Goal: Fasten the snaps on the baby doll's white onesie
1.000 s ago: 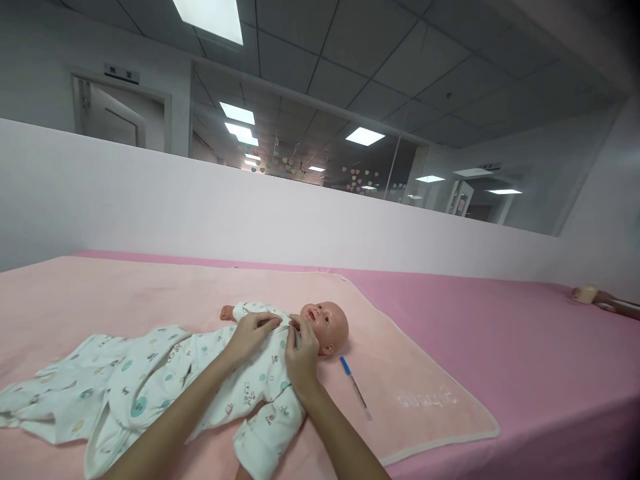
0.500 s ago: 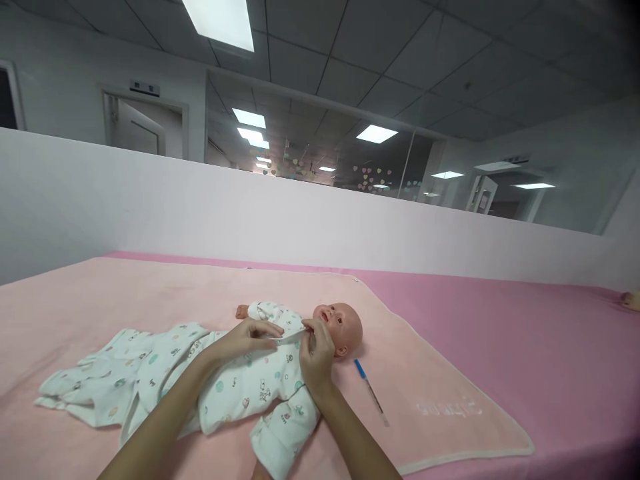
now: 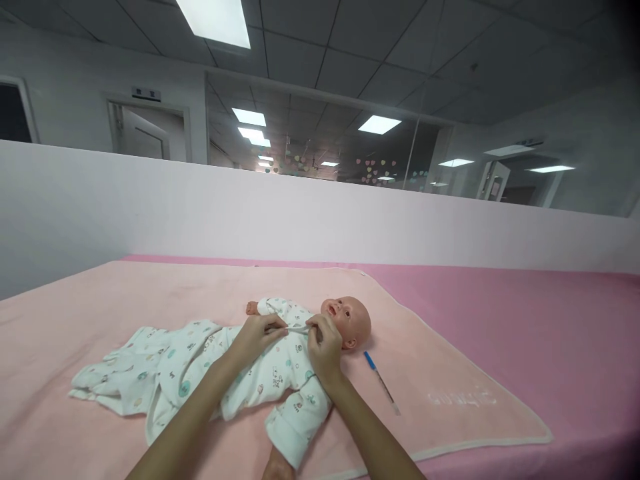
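Observation:
A baby doll [image 3: 350,320] lies on its back on a light pink blanket [image 3: 125,300], head to the right. It wears a white printed romper [image 3: 260,380], whose loose legs trail off to the left. My left hand [image 3: 257,337] pinches the romper's collar at the doll's chest. My right hand [image 3: 325,347] pinches the same collar edge just under the doll's chin. Both hands are closed on the fabric, a short strip of it stretched between them.
A thin blue-capped pen-like stick [image 3: 381,382] lies on the blanket right of the doll. The blanket covers a darker pink table [image 3: 550,333]. A white partition wall [image 3: 300,220] stands behind, with glass and ceiling lights above.
The view has shifted left, so the doll sits further right in the picture. My hands stay at the collar and have drawn the fabric edge taut between them.

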Demonstrator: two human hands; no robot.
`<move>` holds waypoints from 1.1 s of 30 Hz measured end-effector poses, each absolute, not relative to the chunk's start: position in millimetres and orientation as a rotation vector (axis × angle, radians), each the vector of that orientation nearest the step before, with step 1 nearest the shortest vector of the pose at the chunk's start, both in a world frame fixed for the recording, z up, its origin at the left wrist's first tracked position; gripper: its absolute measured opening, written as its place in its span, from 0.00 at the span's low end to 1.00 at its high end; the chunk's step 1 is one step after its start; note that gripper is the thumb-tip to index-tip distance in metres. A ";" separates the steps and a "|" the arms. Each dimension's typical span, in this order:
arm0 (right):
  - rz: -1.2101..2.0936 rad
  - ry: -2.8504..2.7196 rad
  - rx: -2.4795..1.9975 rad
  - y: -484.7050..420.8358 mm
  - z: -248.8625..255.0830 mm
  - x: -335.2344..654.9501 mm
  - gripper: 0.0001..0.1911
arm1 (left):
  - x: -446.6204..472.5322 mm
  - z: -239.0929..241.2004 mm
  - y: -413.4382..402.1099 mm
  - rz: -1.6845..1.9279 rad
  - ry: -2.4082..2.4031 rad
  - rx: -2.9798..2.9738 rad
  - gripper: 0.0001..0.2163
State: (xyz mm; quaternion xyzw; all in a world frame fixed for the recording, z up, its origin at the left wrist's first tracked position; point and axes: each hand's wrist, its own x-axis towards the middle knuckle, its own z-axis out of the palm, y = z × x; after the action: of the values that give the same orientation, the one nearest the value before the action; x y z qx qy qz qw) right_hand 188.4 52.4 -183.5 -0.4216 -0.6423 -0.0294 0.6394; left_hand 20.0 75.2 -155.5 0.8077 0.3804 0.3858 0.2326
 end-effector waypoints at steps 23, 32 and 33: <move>-0.014 -1.474 -0.979 55.0 -185.5 190.3 0.11 | 23.8 -155.9 69.0 1.126 1.100 2.437 0.04; -0.030 -1.491 -0.983 55.4 -184.9 190.6 0.12 | 25.8 -154.9 65.9 1.064 1.209 2.458 0.06; -0.029 -1.493 -0.985 55.3 -184.8 190.8 0.11 | 26.0 -155.4 65.9 1.054 1.232 2.485 0.06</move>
State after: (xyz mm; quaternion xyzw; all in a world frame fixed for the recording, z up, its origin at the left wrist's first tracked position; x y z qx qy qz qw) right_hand 190.8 55.3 -184.8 -0.4292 -0.6509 -0.0129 0.6260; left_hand 26.0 65.9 -155.4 0.8343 0.4137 0.3540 0.0870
